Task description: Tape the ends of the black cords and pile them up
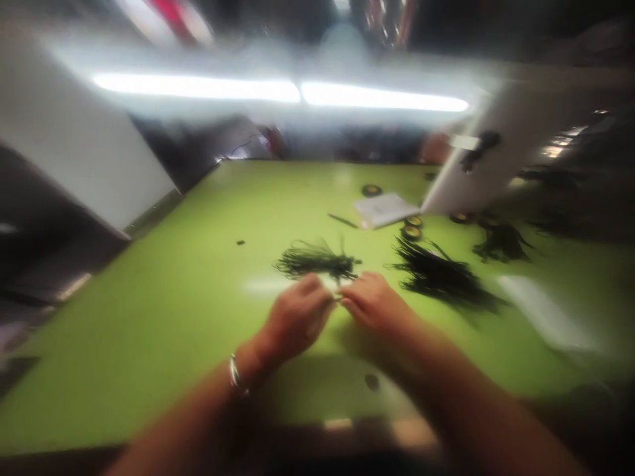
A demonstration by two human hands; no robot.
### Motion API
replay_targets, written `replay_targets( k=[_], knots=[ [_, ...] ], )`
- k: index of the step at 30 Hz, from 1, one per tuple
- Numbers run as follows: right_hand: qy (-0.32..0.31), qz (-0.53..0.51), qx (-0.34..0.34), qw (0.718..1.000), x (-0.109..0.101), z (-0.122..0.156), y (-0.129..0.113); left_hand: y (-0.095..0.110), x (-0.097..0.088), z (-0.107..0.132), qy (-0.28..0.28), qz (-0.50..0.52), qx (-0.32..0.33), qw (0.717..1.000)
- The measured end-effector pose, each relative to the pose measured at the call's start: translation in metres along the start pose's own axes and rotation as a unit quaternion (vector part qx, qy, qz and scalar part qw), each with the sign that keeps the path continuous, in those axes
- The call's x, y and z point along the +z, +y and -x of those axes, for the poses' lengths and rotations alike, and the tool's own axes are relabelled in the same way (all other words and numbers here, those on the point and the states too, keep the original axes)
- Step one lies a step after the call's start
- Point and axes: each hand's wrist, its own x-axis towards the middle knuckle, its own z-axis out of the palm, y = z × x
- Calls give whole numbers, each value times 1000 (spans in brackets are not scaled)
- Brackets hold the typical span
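Observation:
My left hand (300, 311) and my right hand (373, 299) meet over the middle of the green table (163, 330), fingertips almost touching. Both are closed in a pinch. What lies between the fingers is too small and blurred to name. Just beyond them lies a bundle of thin black cords (317, 261), looped at its left end and bunched at its right. To the right of my right hand is a larger pile of black cords (441, 274). A bracelet circles my left wrist.
Behind the pile sit a white pad (385, 210), a dark pen-like stick (342, 220) and several black-and-yellow tape rolls (411, 233). More black cords (502, 242) and a pale strip (546, 314) lie right. White panels (461, 158) flank the table; tube lights (387, 96) hang above.

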Motion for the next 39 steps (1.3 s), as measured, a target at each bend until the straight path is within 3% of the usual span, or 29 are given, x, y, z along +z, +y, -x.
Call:
replay_targets(
  k=[3, 6, 9, 13, 14, 16, 18, 20, 23, 28, 30, 34, 39],
  knots=[
    [-65, -77, 45, 994, -1, 1, -1, -1, 3, 0, -3, 9, 14, 1000],
    [-16, -111, 41, 993, -5, 1, 0, -5, 4, -1, 1, 72, -28, 997],
    [68, 30, -4, 997, -9, 1, 0, -7, 0, -4, -34, 176, -129, 975],
    [151, 170, -68, 971, -10, 3, -4, -4, -11, -8, -94, 338, -278, 894],
    [168, 183, -80, 965, -10, 3, -5, -2, -12, -8, -92, 336, -290, 891],
    [195, 193, -95, 957, -9, 4, -7, 2, -12, -8, -48, 269, -261, 926],
    [203, 181, -84, 959, -8, 3, -9, 4, -8, -6, 23, 171, -185, 967],
    [180, 137, -54, 973, -7, 2, -10, 5, -4, -4, 70, 108, -116, 985],
    [110, 5, -8, 994, -4, -1, -10, 2, 1, -1, 74, 66, -60, 993],
    [-10, -160, 58, 985, -5, -2, -10, -1, 4, 1, 42, 34, -13, 998],
    [-8, -174, 68, 982, -6, -1, -10, 0, 3, 0, 35, 72, -42, 996],
    [87, -96, 8, 991, -10, 1, -8, 1, -1, -6, -41, 199, -165, 965],
    [145, 90, -78, 982, -15, 0, -6, 1, -14, -10, -132, 335, -326, 874]
  ],
)
